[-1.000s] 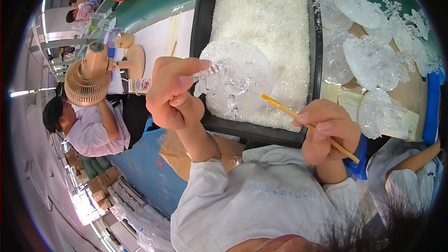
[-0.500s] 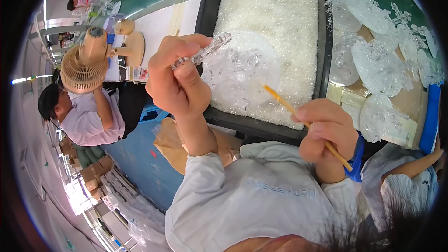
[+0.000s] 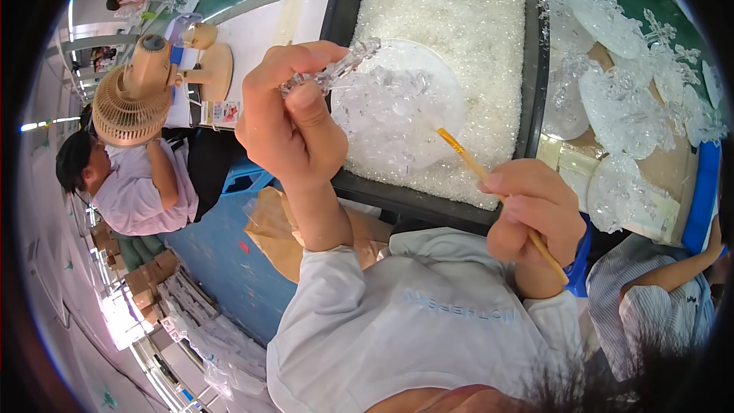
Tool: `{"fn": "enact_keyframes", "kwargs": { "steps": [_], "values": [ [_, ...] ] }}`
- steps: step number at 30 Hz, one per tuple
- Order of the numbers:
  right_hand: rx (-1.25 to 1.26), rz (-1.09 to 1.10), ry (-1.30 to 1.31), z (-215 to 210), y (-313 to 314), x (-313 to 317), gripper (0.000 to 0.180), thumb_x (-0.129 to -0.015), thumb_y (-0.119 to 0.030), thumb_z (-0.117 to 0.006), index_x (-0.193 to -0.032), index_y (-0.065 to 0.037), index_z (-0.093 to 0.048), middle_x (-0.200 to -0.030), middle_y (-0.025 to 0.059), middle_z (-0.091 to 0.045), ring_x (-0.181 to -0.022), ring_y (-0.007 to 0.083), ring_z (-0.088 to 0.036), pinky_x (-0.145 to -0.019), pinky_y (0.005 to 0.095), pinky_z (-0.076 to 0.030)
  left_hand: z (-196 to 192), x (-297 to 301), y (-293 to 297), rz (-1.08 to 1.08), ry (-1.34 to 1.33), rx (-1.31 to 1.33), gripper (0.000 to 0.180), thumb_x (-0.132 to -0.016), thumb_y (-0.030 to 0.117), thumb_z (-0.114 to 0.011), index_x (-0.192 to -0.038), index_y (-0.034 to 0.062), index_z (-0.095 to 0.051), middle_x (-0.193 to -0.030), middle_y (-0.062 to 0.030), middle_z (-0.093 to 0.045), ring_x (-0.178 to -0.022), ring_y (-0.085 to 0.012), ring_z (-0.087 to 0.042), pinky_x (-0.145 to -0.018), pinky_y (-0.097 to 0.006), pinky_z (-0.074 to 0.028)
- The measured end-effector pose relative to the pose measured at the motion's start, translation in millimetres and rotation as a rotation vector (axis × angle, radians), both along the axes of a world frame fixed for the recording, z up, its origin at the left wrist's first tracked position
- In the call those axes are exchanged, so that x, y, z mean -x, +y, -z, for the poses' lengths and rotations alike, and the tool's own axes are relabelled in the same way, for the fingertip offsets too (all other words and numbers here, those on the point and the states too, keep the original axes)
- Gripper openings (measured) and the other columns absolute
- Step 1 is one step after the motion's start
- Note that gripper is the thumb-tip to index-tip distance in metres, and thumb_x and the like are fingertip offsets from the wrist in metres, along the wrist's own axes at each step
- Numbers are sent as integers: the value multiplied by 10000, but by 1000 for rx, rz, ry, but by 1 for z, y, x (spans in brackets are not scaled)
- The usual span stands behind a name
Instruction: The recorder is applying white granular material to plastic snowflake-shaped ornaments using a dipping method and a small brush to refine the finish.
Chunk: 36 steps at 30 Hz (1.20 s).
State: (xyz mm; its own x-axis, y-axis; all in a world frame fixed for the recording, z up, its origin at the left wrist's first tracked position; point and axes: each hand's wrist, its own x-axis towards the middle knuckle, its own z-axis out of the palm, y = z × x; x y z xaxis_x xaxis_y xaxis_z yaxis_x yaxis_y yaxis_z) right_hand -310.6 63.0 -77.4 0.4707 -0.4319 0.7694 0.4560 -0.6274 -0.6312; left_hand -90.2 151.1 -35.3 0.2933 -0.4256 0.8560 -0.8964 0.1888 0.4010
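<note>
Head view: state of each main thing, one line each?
Clear ornament, held, disc over the granules.
Left hand, pinching the ornament's upper part.
Right hand, closed around the brush.
Brush, slanted, tip toward the disc.
Black tray, filled with granules.
Granules, loose.
Clear pieces at right, piled, overlapping.
Fan, running or off: cannot tell.

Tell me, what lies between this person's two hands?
In the head view, a clear round piece and the front part of a slim brush lie between the left hand and the right hand, with white granules behind.
</note>
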Motion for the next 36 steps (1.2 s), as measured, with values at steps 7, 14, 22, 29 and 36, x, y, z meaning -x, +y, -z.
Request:
{"fn": "enact_keyframes", "kwargs": {
  "steps": [7,14,22,29,36],
  "values": [
    [37,7,-18,1,2,0,131,-936,-106,-607,-976,-9,-529,-878,217,-682,-666,296,-673,-586,371,-566,1,0,0,-50,22,-6,280,-1044,246,-480,-988,-17,-558,-822,-97,-718,-512,-28,-423,-489,-165,-339],
    [12,12,-92,1,3,-7,152,-786,20,-637,-931,2,-596,-840,191,-682,-663,293,-673,-591,366,-577,1,1,0,-101,33,-19,302,-1045,272,-478,-992,-12,-568,-839,-79,-726,-514,-27,-444,-495,-165,-357],
    [-38,6,-27,0,4,-7,83,-833,31,-583,-905,-11,-577,-847,201,-687,-682,294,-681,-610,380,-573,-1,1,0,-139,53,-18,333,-1042,303,-481,-989,-15,-566,-821,-72,-717,-510,-28,-452,-488,-169,-356],
    [-64,28,-62,-1,1,-4,159,-839,76,-511,-987,19,-523,-868,234,-658,-665,281,-665,-567,357,-560,0,2,1,-185,74,-14,341,-1042,316,-475,-1006,-11,-566,-819,-75,-716,-503,-38,-465,-476,-170,-358],
    [-77,20,-33,-2,-1,-2,170,-832,96,-497,-979,13,-510,-871,235,-655,-668,289,-667,-580,368,-564,0,2,1,-166,104,-19,353,-1042,333,-468,-1027,-9,-556,-837,-93,-711,-504,-45,-478,-471,-170,-361]
  ]
}}
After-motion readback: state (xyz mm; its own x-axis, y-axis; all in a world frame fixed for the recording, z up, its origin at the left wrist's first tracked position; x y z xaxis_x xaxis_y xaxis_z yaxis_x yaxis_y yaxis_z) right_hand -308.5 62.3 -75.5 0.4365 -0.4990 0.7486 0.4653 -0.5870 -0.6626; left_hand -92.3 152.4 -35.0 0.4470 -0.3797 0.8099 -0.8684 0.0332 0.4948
